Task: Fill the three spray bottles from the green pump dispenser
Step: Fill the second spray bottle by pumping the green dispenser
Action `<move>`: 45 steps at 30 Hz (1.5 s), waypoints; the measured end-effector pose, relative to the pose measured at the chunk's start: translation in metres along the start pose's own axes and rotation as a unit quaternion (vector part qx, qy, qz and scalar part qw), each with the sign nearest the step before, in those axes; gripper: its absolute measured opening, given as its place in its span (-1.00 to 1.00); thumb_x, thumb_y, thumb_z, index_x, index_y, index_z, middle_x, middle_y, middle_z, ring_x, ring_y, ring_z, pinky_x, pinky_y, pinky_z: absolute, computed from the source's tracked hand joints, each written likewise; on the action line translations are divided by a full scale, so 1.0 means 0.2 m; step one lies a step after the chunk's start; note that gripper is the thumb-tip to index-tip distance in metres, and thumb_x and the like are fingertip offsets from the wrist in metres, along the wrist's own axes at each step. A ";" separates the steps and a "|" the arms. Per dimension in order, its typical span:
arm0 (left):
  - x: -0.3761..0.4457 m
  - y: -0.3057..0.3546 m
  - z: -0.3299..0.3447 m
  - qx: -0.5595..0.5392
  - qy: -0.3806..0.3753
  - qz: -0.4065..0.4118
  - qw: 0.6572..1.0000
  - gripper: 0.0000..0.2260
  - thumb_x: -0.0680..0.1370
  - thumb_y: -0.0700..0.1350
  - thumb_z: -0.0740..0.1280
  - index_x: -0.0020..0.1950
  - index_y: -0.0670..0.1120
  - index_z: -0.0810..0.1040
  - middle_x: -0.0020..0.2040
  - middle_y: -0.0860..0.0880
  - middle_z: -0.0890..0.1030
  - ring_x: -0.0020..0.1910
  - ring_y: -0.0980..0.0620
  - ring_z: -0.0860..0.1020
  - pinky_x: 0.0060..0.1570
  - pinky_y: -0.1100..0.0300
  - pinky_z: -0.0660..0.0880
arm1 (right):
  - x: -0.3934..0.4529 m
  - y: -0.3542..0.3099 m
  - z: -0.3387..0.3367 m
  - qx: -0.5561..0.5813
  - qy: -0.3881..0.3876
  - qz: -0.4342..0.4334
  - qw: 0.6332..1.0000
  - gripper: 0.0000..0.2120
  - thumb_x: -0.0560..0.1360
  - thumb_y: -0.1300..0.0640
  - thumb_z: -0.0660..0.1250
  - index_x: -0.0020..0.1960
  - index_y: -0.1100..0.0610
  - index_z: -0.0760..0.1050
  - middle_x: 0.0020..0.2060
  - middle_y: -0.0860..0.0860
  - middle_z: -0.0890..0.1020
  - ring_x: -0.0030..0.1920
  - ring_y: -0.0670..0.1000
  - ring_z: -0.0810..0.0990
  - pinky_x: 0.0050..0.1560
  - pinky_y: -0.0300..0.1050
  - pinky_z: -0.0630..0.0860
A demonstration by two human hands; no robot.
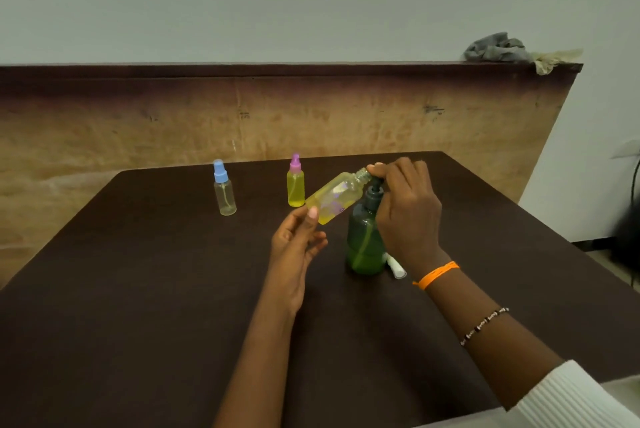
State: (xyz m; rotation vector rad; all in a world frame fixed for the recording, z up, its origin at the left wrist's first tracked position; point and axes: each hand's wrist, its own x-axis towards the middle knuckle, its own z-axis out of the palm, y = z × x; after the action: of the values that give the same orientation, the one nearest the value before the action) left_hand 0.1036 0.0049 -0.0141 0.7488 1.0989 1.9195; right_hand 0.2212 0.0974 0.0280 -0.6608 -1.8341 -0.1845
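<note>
The green pump dispenser [364, 243] stands upright mid-table. My right hand [405, 205] curls over its dark pump head, fingers on top. My left hand [298, 244] holds an uncapped clear bottle [335, 197] tilted, its open neck up against the pump spout; it is partly filled with yellow liquid. Behind it stands a pink-capped spray bottle [295, 183], nearly full of yellow liquid. Further left stands a blue-capped spray bottle [224, 189], almost empty. A white spray cap [395, 265] lies on the table behind the dispenser's right side, partly hidden by my wrist.
The dark brown table [138, 289] runs to a worn wooden board [173, 122] at the back. A grey cloth [495, 48] lies on the board's top right corner. The table's right edge drops off to the floor.
</note>
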 end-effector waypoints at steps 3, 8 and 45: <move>0.00 0.00 0.00 0.002 0.005 -0.003 1.000 -0.68 0.33 0.07 0.36 0.02 -0.01 0.57 -0.12 0.03 0.58 -0.25 0.18 0.54 -0.12 0.26 0.55 | -0.05 0.01 0.05 0.015 0.025 0.013 0.999 -0.70 0.47 0.35 0.08 -0.02 0.28 0.58 -0.18 0.13 0.57 -0.17 0.11 0.51 -0.31 -0.04 0.51; -0.02 0.00 0.00 0.000 0.014 -0.011 1.000 -0.67 0.32 0.07 0.36 0.03 -0.02 0.57 -0.12 0.02 0.58 -0.23 0.15 0.53 -0.13 0.24 0.53 | 0.00 -0.01 0.00 0.000 0.004 0.006 1.000 -0.70 0.44 0.30 0.06 -0.09 0.26 0.58 -0.23 0.09 0.56 -0.18 0.03 0.40 -0.43 -0.11 0.43; 0.02 0.00 0.02 -0.033 0.016 -0.008 0.999 -0.74 0.32 0.01 0.36 -0.02 -0.02 0.57 -0.15 0.01 0.57 -0.26 0.14 0.53 -0.14 0.24 0.54 | 0.00 -0.02 0.00 -0.008 0.010 0.023 1.000 -0.68 0.41 0.32 0.09 -0.05 0.26 0.60 -0.16 0.09 0.61 -0.05 0.02 0.46 -0.27 -0.16 0.46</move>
State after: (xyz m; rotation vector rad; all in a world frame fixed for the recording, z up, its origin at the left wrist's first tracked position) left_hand 0.1042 0.0105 -0.0119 0.6737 1.0528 1.9497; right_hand 0.2193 0.0947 0.0278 -0.7098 -1.7987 -0.1735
